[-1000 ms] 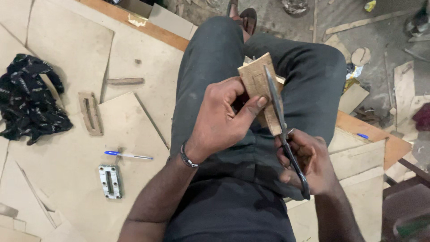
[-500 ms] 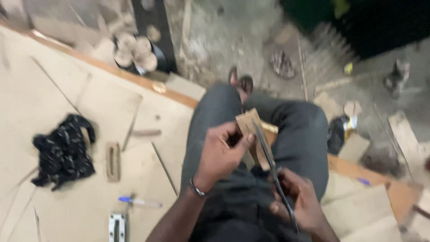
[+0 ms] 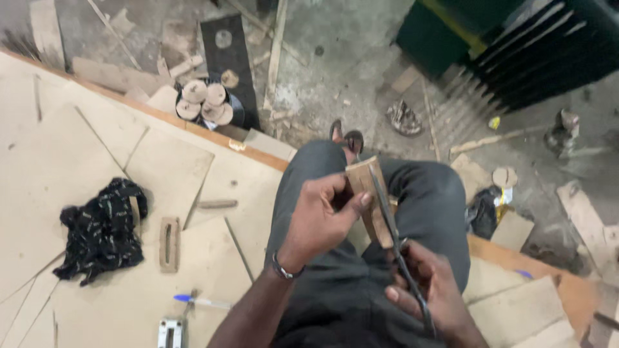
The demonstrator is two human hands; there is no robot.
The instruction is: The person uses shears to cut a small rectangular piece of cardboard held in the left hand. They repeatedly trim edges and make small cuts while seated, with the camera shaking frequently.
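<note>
tan cardboard strip (image 3: 369,200) is pinched over the lap by the left hand (image 3: 319,222); long dark metal scissors (image 3: 400,254) are gripped by the right hand (image 3: 429,296), blades laid along its edge. cutting is judged underway; steady blade alignment is called for.

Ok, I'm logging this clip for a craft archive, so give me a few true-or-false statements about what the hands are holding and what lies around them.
1. The left hand grips a small wooden piece above the lap. True.
2. The right hand holds a hammer. False: it holds long dark scissors, whose blades lie against the wooden piece.
3. A blue pen lies on the board surface to the person's left. True.
4. The dark patterned cloth is draped over the person's knee. False: it lies on the board surface, apart from the person.
5. The left wrist is bare. False: it wears a thin bracelet.
</note>
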